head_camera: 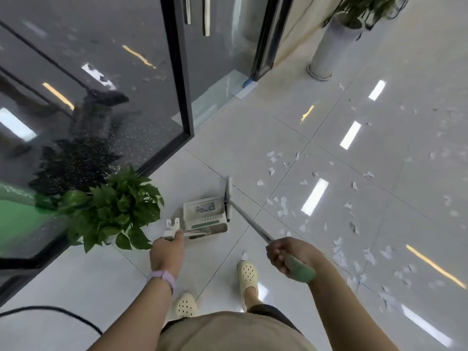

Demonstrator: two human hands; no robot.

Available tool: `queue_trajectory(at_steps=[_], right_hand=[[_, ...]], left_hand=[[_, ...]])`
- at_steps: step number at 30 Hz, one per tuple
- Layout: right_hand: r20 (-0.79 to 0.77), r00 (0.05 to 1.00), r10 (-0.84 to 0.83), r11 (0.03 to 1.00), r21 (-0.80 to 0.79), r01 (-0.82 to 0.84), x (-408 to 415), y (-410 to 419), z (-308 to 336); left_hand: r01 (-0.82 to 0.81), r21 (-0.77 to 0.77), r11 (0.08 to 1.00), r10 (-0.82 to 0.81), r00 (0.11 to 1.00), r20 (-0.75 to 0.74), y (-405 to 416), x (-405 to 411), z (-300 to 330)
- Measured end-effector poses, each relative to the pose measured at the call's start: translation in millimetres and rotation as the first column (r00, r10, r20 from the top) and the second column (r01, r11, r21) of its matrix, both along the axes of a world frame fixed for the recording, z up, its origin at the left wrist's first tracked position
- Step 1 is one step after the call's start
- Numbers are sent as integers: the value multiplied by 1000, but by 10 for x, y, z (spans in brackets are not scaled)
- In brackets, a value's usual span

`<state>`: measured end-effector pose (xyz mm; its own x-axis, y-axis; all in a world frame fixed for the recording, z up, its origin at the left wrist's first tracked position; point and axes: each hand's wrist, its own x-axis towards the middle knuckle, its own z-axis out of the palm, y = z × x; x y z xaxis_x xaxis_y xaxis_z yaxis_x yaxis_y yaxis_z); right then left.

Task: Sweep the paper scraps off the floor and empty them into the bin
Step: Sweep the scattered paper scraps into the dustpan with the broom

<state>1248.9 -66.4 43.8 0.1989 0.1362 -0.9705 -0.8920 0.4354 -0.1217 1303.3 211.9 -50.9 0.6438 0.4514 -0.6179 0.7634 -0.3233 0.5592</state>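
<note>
Paper scraps lie scattered over the pale tiled floor, mostly to the right of the person, from just beside the broom head out toward the far right edge, with one scrap near the right shoe. Going from the left: a dark glass wall with a black frame runs along the floor's edge; a leafy green plant stands against it at floor level; a black cable curves over the tiles at the lower left. The left hand, with a lilac band on its wrist, has its fingers curled round the top of the dustpan handle; the cream dustpan sits on the floor just ahead of it, its mouth turned to the right. The broom head stands against the dustpan's open side, touching it; the thin metal broom shaft slants down and right to the right hand, which grips the shaft where its green grip begins, fingers wrapped tight. Two cream perforated shoes stand on the tiles between the arms. At the top right a tall white planter holding green leaves stands near the wall, well apart from the dustpan.
</note>
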Motion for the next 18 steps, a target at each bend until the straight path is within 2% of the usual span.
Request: queue_trajectory(at_steps=[1, 3, 5, 8, 10, 12, 14, 18], right_hand=[[1, 996, 93, 993, -78, -92, -151, 93, -9], [5, 937, 350, 908, -248, -338, -424, 267, -10], [-2, 887, 462, 852, -276, -444, -622, 377, 47], [-54, 930, 363, 923, -113, -366, -799, 336, 144], [-106, 965, 240, 971, 25, -239, -911, 225, 111], [-129, 985, 115, 988, 114, -101, -1051, 101, -33], [-147, 989, 12, 992, 127, 7, -1174, -1, -211], [-155, 988, -23, 997, 65, 34, -1358, -193, -470]], left_hand=[[-12, -12, 1000, 12, 1000, 1, 51, -32, 0], [-3, -38, 999, 3, 1000, 8, 66, -94, 14], [11, -42, 999, -12, 1000, -22, 12, -158, 60], [93, -24, 995, -95, 992, -81, -80, -261, 122], [167, -35, 985, -170, 978, -117, -161, -354, 261], [162, -56, 985, -169, 975, -147, -224, -459, 269], [151, -75, 986, -160, 978, -132, -251, -535, 142], [217, 39, 975, -209, 966, -154, -323, -617, -318]])
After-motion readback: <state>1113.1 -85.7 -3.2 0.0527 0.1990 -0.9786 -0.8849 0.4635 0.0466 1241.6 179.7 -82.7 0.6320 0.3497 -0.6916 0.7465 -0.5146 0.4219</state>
